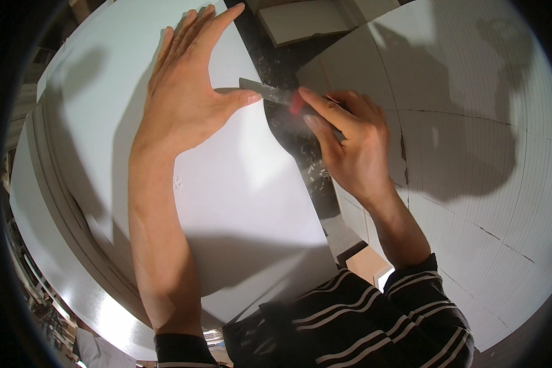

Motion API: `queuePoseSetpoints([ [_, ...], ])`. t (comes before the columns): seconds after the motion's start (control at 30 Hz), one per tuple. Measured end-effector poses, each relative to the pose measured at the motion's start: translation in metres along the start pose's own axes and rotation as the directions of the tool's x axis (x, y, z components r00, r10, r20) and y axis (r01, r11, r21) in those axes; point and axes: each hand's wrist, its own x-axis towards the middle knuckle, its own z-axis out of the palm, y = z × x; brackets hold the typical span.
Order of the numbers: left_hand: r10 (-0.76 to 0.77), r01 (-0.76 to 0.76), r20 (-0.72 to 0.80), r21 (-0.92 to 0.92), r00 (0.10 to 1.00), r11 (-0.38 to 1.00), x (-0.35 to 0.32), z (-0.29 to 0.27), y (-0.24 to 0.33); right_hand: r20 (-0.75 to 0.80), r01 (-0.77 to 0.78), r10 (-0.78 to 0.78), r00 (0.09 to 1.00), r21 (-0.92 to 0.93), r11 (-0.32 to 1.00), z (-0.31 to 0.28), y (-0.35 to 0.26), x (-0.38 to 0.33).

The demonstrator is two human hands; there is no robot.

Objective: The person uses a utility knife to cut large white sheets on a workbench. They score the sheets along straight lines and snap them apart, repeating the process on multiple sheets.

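Observation:
A white panel (pixel 257 202) lies in front of me, its right edge dipping in a shallow curve. My left hand (pixel 187 86) is open on it, palm down, with the fingers spread toward the far end and the thumb pointing right. In my right hand (pixel 352 132), just beyond the panel's edge, is a tool that looks like a flat file (pixel 267 92), with a grey blade and a red part at the handle. The blade crosses the edge beside my left thumb, its far end over the panel. Motion blurs the blade, and my fingers hide most of the handle.
More white panels (pixel 58 178) are stacked beneath at the left. A large stack of white boards (pixel 472 184) stands at the right. Pale scraps litter the dark floor (pixel 270 58) in the gap between. A shallow white box (pixel 303 21) is at the far end.

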Motion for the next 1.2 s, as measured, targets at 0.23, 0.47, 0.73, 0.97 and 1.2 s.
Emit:
queuePoseSetpoints([
  [0.23, 0.021, -0.021, -0.018, -0.01, 1.0, 1.0, 0.002, 0.0, -0.001, -0.016, -0.017, 0.018, 1.0, 0.023, 1.0, 0.004, 0.001, 0.003],
  [0.47, 0.032, -0.033, -0.035, -0.029, 0.999, 0.999, 0.003, 0.004, -0.007, -0.031, -0.021, 0.022, 0.999, 0.036, 0.999, 0.006, 0.001, 0.01],
  [0.73, -0.124, 0.127, -0.103, 0.022, 0.987, 0.992, 0.004, -0.011, 0.038, -0.054, 0.004, 0.001, 0.999, 0.091, 0.996, 0.01, 0.0, 0.023],
  [0.97, -0.295, 0.31, -0.201, 0.044, 0.934, 0.95, 0.016, 0.003, 0.042, -0.139, -0.076, 0.092, 0.986, 0.122, 0.99, 0.03, 0.027, 0.045],
  [1.2, -0.011, 0.076, -0.253, 0.248, 0.967, 0.966, 0.004, 0.024, -0.013, 0.17, -0.402, 0.405, 0.898, 0.692, 0.6, 0.022, 0.076, 0.029],
])
